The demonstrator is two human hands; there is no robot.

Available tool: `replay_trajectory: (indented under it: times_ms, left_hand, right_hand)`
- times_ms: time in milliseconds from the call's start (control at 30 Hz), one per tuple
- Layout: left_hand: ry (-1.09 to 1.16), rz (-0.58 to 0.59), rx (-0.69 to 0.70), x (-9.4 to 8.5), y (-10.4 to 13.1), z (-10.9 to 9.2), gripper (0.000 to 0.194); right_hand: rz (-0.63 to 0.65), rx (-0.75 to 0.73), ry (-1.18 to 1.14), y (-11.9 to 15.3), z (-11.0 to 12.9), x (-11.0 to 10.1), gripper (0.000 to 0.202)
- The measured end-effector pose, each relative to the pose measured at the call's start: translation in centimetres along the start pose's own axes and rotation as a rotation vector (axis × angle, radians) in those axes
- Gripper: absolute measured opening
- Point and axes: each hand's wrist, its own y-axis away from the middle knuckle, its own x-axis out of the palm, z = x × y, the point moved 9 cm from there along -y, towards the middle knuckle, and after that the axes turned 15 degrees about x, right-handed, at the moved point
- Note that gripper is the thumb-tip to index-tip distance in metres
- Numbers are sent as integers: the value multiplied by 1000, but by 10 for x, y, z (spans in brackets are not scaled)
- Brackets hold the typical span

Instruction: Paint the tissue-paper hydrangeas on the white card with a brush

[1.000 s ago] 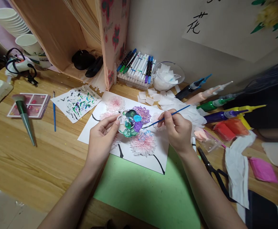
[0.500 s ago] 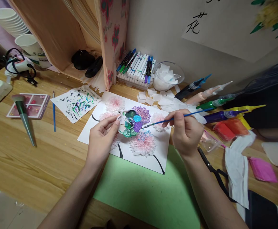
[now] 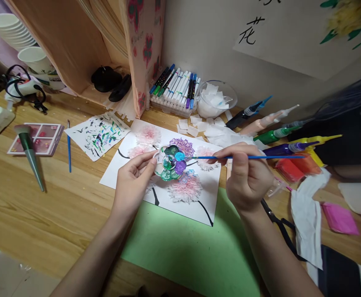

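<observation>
My left hand pinches the rim of a small flower-shaped paint palette with green, purple, light blue and dark paint in its wells. In my right hand is a thin blue paintbrush, held nearly level, its tip at the light blue well. Beneath the palette lies a white sheet of paper bearing pink ruffled flowers and black painted stems. One flower at the back is purple. The pink flower nearest me has blue touches on its upper edge. A green sheet lies under the paper.
Left of the paper are a paint-smeared white sheet, another blue brush and a large makeup-style brush. Behind stand markers and a bowl of white paper squares. Paint bottles and black scissors lie rightward.
The paintbrush has moved left and levelled out, so its tip has gone from beside the palette to the light blue well. My left hand keeps the palette nearly still.
</observation>
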Motion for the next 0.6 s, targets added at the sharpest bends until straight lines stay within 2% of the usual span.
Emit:
replay_trajectory:
  times_ms: [67, 133, 400, 600]
  left_hand:
    - [-3, -4, 6, -2, -1, 0, 31]
    - [-11, -14, 23, -4, -2, -1, 28]
    - [-41, -41, 22, -5, -3, -2, 28]
    - [-45, -36, 43, -5, -3, -3, 27]
  right_hand:
    - [-96, -21, -59, 0, 3, -11, 29]
    - [-134, -5, -50, -2, 1, -16, 31]
    - [195, 104, 131, -5, -33, 16, 34]
    - [272, 99, 152, -4, -38, 27, 33]
